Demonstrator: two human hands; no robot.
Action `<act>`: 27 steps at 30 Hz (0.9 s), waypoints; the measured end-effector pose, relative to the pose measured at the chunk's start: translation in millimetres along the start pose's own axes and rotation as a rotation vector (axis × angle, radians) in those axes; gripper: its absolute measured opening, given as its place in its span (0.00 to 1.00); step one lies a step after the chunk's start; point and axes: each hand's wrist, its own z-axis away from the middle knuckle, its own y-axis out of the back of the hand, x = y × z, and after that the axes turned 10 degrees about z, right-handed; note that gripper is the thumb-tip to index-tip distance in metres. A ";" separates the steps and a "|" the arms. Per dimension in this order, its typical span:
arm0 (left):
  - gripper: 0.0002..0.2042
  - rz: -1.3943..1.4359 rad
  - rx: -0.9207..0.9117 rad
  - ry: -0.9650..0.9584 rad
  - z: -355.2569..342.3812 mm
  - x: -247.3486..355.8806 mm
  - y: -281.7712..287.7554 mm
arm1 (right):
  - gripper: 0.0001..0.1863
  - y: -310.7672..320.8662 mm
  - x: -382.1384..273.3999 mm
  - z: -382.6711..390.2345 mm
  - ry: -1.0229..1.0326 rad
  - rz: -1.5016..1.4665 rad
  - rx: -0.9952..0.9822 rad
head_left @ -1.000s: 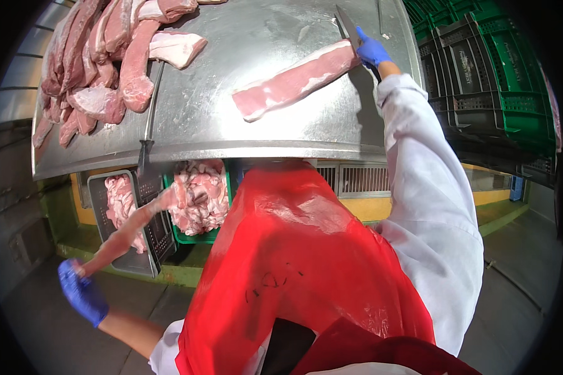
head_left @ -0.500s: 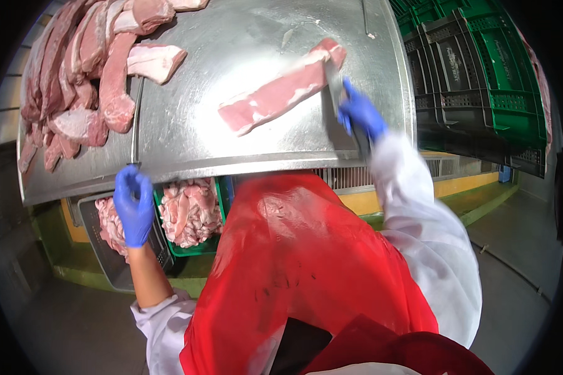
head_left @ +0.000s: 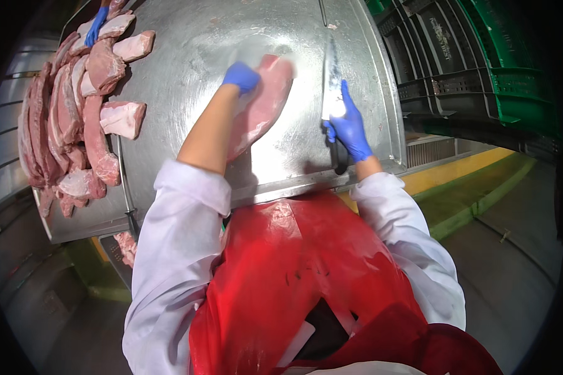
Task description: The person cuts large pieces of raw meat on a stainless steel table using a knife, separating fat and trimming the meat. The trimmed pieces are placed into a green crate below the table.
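Observation:
A long slab of pink raw meat [head_left: 263, 115] with a pale edge lies on the metal table [head_left: 187, 37]; its far end is blurred. My left hand [head_left: 241, 77], in a blue glove, is closed at the slab's left side, near the far end, and seems to grip it, though its fingertips are hidden. To the right, my right hand [head_left: 351, 125], also gloved in blue, holds a knife [head_left: 330, 78] with a black handle. The blade points away from me, apart from the meat.
Several raw meat pieces [head_left: 65, 112] are piled at the left, where another person's gloved hand [head_left: 96, 28] reaches in. A thin rod [head_left: 125, 178] with a dark handle lies beside them. Black and green crates [head_left: 444, 69] stand right of the table. Below sits a bin with meat scraps [head_left: 126, 247].
My left hand has come up from the table's near edge onto the slab, which has turned steeper and shifted. The knife has moved off the meat. Another person's hand has appeared.

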 end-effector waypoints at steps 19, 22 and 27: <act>0.10 0.087 0.185 -0.154 14.0 29.3 8.1 | 0.43 -107.0 -29.8 -92.3 0.085 0.419 -0.437; 0.13 0.104 0.295 -0.202 0.6 13.6 40.3 | 0.42 -90.6 -1.7 -38.9 0.177 0.396 -0.400; 0.28 -0.130 0.174 -0.043 42.8 47.4 30.5 | 0.43 -7.1 -2.3 -16.9 -0.022 0.112 -0.058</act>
